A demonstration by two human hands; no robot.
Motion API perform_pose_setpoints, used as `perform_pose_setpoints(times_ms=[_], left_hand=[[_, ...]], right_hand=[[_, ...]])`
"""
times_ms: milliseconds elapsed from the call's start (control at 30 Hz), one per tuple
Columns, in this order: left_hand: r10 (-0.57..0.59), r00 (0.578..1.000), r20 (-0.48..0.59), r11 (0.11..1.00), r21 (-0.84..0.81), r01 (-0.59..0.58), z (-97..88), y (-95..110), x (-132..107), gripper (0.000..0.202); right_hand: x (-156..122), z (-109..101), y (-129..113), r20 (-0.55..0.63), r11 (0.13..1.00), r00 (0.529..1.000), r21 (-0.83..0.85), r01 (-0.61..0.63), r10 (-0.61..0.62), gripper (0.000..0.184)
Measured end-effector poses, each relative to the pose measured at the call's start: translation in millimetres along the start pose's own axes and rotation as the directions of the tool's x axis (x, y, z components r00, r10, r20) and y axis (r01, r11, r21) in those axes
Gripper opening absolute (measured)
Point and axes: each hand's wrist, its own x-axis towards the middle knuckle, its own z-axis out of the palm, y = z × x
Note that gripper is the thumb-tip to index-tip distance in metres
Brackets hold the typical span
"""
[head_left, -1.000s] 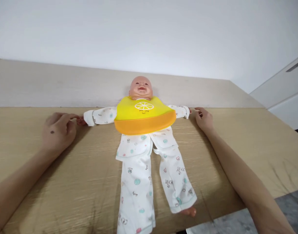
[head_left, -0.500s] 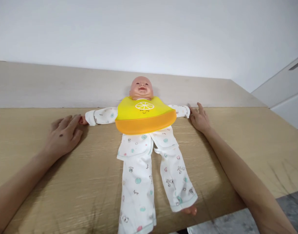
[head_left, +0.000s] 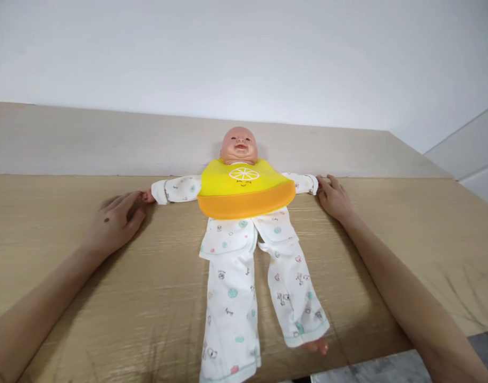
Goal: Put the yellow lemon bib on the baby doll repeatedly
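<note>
A baby doll [head_left: 240, 144] lies on its back with both arms stretched out sideways. Its white pajamas [head_left: 233, 292] carry small printed animals and green dots. Over its chest spreads a yellow bib [head_left: 263, 178] with a white citrus slice, a smiling face and an orange pocket along the bottom. My left hand [head_left: 118, 221] rests open on the table, fingertips at the doll's hand [head_left: 147, 197] on the left side. On the other side my right hand [head_left: 335, 198] touches the doll's other hand beside the cuff, fingers extended and slightly apart; that small hand is mostly hidden.
The doll lies on a wooden table [head_left: 168, 298]. Behind its head runs a pale grey board [head_left: 88, 138] against a white wall [head_left: 244, 58]. A white cabinet front [head_left: 473, 141] stands at the far right, and grey fabric [head_left: 375, 369] shows at the bottom right.
The view has shifted slightly, so the doll and both hands appear farther right. A raised finger of my right hand has come down. Both hands stay by the doll's hands.
</note>
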Motion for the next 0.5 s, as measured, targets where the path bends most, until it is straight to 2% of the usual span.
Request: perform_pose_setpoints(times_ms=[100,233,400,500], left_hand=[[-0.027,0.999,-0.024,1.000,0.000,0.027,-0.8,3,-2,0.045],[-0.008,1.000,-0.027,1.000,0.000,0.008,0.5,3,-3,0.050],[0.040,0.995,-0.090,0.999,0.028,-0.038,11.7,-11,3,0.062],[0.039,0.994,-0.100,0.999,0.022,-0.037,17.8,-19,7,0.067]], right_hand=[[0,2,2,-0.022,1.000,1.000,0.001,0.022,-0.022,0.056],[5,8,8,-0.046,0.997,0.997,0.040,0.064,-0.063,0.056],[26,16,23,-0.081,0.960,0.982,0.212,0.182,-0.168,0.053],[41,18,31,-0.059,0.932,0.978,0.297,0.210,-0.202,0.055]])
